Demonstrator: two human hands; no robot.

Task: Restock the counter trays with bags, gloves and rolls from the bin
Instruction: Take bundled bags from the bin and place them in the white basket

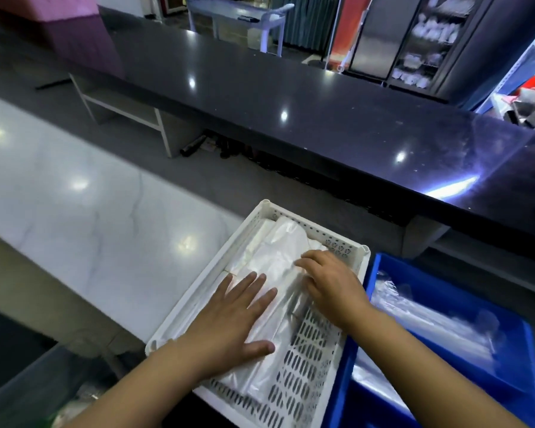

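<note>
Head cam, down onto tray [315, 231] (close).

A long glossy black counter top [291, 97] crossed the view, dotted with light reflections, above a white marbled desk [74, 227]. Beyond stood a pale chair [271, 23], a dark shelf unit [426, 41] holding white items, and a pink block [44, 7].

No readable text, no legible labels, brands or numbers, no lettering to be made out on tray [198, 293], bin [349, 381] or bags [280, 257]
</note>
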